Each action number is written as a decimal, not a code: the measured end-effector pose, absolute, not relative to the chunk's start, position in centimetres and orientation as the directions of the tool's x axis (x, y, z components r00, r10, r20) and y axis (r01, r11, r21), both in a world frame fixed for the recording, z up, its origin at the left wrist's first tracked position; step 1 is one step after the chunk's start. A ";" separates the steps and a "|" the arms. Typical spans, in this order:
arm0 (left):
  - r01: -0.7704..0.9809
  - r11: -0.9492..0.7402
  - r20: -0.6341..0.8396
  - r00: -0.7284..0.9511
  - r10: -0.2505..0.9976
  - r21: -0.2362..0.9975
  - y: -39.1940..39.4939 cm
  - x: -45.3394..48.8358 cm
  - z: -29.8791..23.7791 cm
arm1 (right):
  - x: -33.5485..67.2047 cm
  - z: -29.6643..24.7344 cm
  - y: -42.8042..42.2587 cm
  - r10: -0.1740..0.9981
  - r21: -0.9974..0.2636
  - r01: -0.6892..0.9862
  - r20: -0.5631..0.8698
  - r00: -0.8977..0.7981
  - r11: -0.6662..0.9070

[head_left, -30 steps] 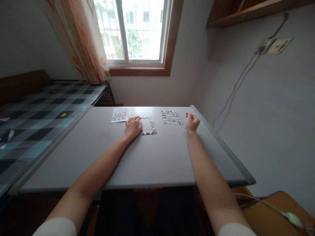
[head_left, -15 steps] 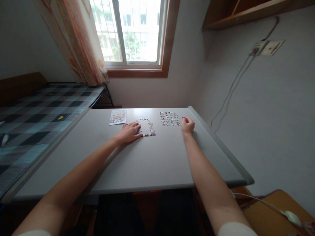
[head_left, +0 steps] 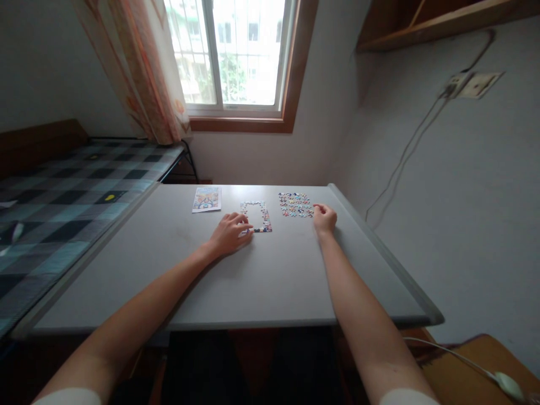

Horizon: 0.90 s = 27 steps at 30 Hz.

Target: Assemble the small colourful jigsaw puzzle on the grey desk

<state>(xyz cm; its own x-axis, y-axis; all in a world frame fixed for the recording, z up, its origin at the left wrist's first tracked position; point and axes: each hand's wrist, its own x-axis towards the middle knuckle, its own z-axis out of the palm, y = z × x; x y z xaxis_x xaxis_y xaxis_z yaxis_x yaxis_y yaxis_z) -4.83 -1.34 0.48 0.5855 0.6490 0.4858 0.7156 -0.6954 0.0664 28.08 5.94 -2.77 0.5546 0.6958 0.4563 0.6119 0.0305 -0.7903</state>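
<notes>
Beside one puzzle frame [head_left: 265, 217], two hands [head_left: 230, 233] [head_left: 325, 218]

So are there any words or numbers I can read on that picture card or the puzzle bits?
No text can be read anywhere in this view.
picture card: colourful print, too small and blurred to read.
puzzle frame at the left hand: only colours, no letters to tell.
loose pieces by the right hand: too small to read.
wall socket: no label can be made out.

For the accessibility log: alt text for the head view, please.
Left hand rests at the near-left corner of a puzzle frame on a table; right hand, curled, sits beside loose pieces. A picture card lies further left.
</notes>
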 end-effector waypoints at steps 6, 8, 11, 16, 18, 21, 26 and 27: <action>0.699 -0.715 0.438 0.647 0.624 -0.015 -2.2 -4.0 0.7 | 28.1 -2.6 6.0 0.699 -0.774 0.632 0.474 0.535 0.042; 0.696 -0.718 0.416 0.656 0.630 -0.009 -2.2 -4.0 0.7 | 28.0 -2.5 6.0 0.701 -0.772 0.635 0.470 0.536 0.032; 0.693 -0.721 0.379 0.663 0.646 0.018 -2.2 -4.0 0.7 | 27.9 -2.3 5.9 0.710 -0.766 0.643 0.464 0.530 0.020; 0.695 -0.713 0.339 0.652 0.678 0.088 -2.3 -3.9 0.7 | 27.4 -1.9 5.8 0.725 -0.751 0.660 0.464 0.508 0.018; 0.704 -0.701 0.349 0.633 0.691 0.111 -2.2 -3.9 0.5 | 27.4 -1.8 5.9 0.729 -0.755 0.656 0.456 0.511 0.012; 0.720 -0.682 0.388 0.596 0.703 0.130 -1.9 -4.1 0.2 | 27.6 -1.8 6.1 0.717 -0.770 0.638 0.444 0.538 -0.001; 0.832 -0.522 0.329 0.447 0.832 0.190 -1.5 -4.7 0.6 | 28.7 -1.9 6.2 0.705 -0.806 0.592 0.411 0.578 -0.015; 0.872 -0.440 0.287 0.374 0.882 0.214 -1.5 -4.9 0.9 | 28.9 -1.8 6.3 0.705 -0.816 0.578 0.402 0.585 -0.015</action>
